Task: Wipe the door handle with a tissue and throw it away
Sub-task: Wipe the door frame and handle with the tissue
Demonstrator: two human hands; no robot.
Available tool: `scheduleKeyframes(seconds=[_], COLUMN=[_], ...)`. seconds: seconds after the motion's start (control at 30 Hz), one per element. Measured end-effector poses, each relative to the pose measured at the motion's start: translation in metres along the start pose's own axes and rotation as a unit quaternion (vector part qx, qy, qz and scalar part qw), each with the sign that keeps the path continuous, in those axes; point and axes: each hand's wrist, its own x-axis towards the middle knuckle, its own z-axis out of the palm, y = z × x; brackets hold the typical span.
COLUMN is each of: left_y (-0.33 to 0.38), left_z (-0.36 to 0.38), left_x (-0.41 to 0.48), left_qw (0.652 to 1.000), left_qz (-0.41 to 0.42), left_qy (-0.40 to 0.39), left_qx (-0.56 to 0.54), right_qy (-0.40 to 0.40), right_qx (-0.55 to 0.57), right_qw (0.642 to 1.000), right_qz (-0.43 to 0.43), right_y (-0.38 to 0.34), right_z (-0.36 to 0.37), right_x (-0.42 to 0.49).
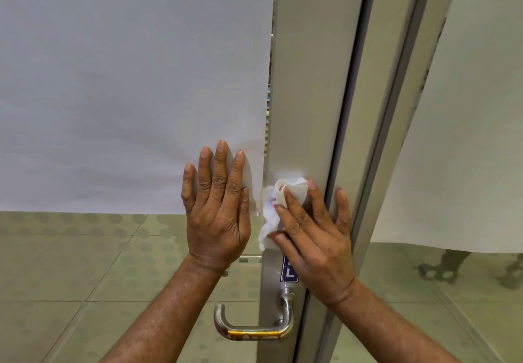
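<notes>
Two bare forearms reach forward; left hand [216, 207] flat, fingers spread; right hand [317, 238] pressing forward, fingers extended.

White tissue [273, 209], silver door handle [254, 326] with orange-brown stains, blue sticker [289, 273], white paper [127, 79], dotted grey-green floor [70, 263].

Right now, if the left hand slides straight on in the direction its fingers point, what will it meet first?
The left hand lies flat on the white covering of the glass, fingers pointing up. Sliding straight up, it meets only more of that plain sheet; the way looks free up to the picture's top edge.
</notes>
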Motion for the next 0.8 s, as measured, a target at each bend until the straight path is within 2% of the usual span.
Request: scheduleKeyframes(seconds=[0.1, 0.27, 0.43, 0.5, 0.57, 0.63, 0.7, 0.73, 0.77, 0.8], left_y=[-0.001, -0.001, -0.001, -0.001, 0.000, 0.000, 0.000, 0.000, 0.000, 0.000], left_z=[0.000, 0.000, -0.003, -0.003, -0.004, -0.004, -0.005, -0.006, -0.007, -0.008], left_x=[0.000, 0.000, 0.000, 0.001, 0.001, 0.002, 0.002, 0.003, 0.003, 0.003], left_qw=[1.000, 1.000, 1.000, 1.000, 1.000, 1.000, 1.000, 0.999, 0.999, 0.999], left_qz=[0.001, 0.001, -0.006, -0.012, -0.016, -0.015, -0.016, -0.019, -0.023, -0.026], left_qy=[0.001, -0.002, -0.012, -0.016, -0.016, -0.013, -0.014, -0.016, -0.019, -0.023], left_qx=[0.005, 0.002, -0.005, -0.010, -0.013, -0.012, -0.020, -0.026, -0.032, -0.038], right_qy=[-0.037, -0.173, -0.267, -0.281, -0.253, -0.196, -0.159, -0.160, -0.173, -0.198], right_qx=[-0.011, 0.003, 0.072, 0.133, 0.219, 0.310, 0.366, 0.372, 0.366, 0.349], right_qw=[0.997, 0.967, 0.947, 0.947, 0.939, 0.893, 0.830, 0.811, 0.811, 0.826], right_qz=[-0.072, -0.186, -0.163, -0.076, 0.082, 0.260, 0.390, 0.421, 0.421, 0.395], right_y=[0.004, 0.012, 0.007, -0.004, -0.019, -0.032, -0.042, -0.045, -0.049, -0.053], right_z=[0.002, -0.009, -0.036, -0.053, -0.071, -0.085, -0.093, -0.095, -0.095, -0.094], right_x=[-0.025, -0.061, -0.065, -0.075, -0.090, -0.100, -0.104, -0.104, -0.103, -0.102])
